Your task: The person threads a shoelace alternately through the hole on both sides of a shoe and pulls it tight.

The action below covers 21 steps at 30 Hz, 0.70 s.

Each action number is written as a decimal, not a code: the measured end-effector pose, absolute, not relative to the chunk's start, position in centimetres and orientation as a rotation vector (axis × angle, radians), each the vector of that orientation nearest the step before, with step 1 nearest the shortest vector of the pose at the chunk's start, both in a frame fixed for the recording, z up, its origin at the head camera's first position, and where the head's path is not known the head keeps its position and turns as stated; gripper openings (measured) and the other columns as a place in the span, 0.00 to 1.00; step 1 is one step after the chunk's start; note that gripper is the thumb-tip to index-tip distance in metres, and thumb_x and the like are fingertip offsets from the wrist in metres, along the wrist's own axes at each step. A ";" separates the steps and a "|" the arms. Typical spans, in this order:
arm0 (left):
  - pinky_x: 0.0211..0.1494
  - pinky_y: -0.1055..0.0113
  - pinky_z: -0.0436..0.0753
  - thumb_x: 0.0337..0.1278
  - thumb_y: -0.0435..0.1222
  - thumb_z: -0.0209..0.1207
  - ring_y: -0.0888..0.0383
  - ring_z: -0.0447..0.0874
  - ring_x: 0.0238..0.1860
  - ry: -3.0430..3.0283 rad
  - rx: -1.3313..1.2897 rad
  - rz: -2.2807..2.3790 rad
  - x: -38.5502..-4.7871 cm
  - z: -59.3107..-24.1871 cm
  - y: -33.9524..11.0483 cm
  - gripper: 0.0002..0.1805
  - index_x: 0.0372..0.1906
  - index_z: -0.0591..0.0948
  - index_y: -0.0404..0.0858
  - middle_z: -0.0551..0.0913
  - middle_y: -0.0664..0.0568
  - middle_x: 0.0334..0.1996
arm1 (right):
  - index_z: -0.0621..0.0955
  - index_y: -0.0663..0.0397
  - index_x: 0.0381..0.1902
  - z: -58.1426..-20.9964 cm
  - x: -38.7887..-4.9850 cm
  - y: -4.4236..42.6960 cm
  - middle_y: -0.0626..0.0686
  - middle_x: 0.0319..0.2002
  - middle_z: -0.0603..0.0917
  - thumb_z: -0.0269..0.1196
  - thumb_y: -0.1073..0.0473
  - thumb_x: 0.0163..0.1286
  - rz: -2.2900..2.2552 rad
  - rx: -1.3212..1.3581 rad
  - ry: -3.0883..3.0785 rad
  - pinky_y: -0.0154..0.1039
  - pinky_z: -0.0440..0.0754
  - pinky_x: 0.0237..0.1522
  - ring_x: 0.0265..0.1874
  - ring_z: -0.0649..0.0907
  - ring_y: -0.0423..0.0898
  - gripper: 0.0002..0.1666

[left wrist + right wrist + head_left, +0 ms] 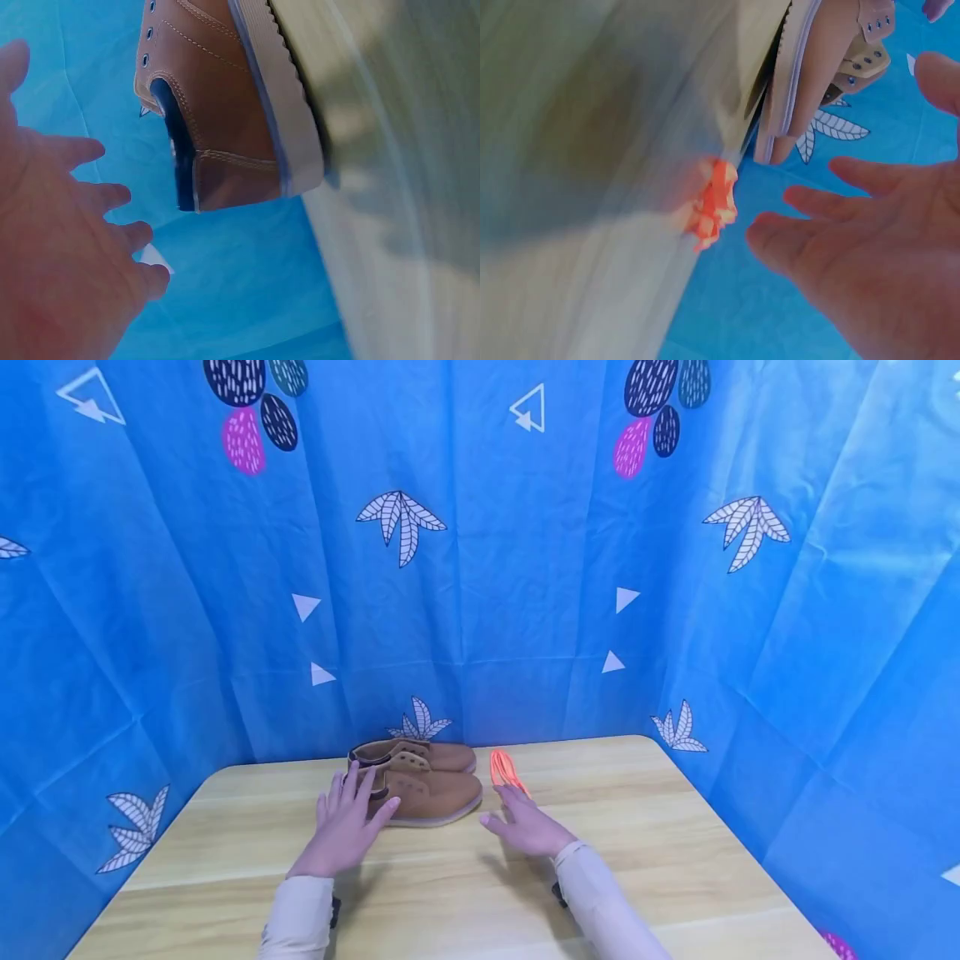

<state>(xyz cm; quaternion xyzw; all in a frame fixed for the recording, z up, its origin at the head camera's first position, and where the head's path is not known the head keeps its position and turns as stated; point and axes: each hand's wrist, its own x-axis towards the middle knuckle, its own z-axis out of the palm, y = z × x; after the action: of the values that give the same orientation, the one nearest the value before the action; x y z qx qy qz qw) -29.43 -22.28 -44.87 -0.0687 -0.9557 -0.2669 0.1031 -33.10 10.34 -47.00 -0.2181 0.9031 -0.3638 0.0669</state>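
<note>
Two brown lace-less shoes stand side by side at the back of the table, toes to the right: a nearer shoe [438, 797] and a farther shoe [453, 756]. My left hand [345, 831] hovers by the heel end of the nearer shoe with fingers spread; the left wrist view shows a gap between the hand [67, 240] and the heel [236, 180]. Right of the toes lies a bundle of orange shoelaces [504, 767]. Over its near end is my right hand [528, 828], fingers extended and holding nothing. The right wrist view shows the laces [716, 202] apart from those fingers [817, 202].
The light wood table [637, 827] has a rounded back corner on each side. Blue patterned curtains [495, 568] hang close behind it and along both sides. Bare tabletop stretches to the right of the laces and in front of the shoes.
</note>
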 end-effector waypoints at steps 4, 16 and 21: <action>0.76 0.23 0.32 0.77 0.65 0.40 0.25 0.27 0.81 -2.841 -0.154 -0.911 -29.8 -44.7 -23.4 0.48 0.83 0.47 0.34 0.34 0.31 0.83 | 0.57 0.56 0.82 -47.2 -33.5 9.8 0.63 0.81 0.59 0.56 0.37 0.78 -1.251 -0.634 2.643 0.64 0.62 0.78 0.77 0.67 0.65 0.47; 0.81 0.31 0.43 0.81 0.61 0.28 0.26 0.33 0.81 -2.785 0.019 -1.250 -31.3 -45.4 -25.8 0.46 0.82 0.39 0.28 0.33 0.25 0.81 | 0.62 0.66 0.77 -48.7 -35.5 8.1 0.66 0.75 0.68 0.59 0.43 0.78 -1.744 -0.451 2.293 0.58 0.77 0.69 0.71 0.74 0.65 0.43; 0.82 0.33 0.42 0.82 0.58 0.27 0.25 0.34 0.80 -2.722 0.105 -1.415 -31.7 -45.7 -26.1 0.45 0.80 0.37 0.24 0.35 0.22 0.80 | 0.54 0.73 0.78 -49.1 -35.9 7.7 0.73 0.76 0.62 0.58 0.51 0.79 -1.957 -0.343 2.029 0.59 0.72 0.73 0.75 0.67 0.70 0.45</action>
<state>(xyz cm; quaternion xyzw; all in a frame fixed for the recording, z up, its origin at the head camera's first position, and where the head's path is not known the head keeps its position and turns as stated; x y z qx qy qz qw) -31.66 -26.12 -45.72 0.0343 -0.8861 -0.4608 0.0361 -35.91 7.66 -49.06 -0.1193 0.7063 -0.6814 0.1503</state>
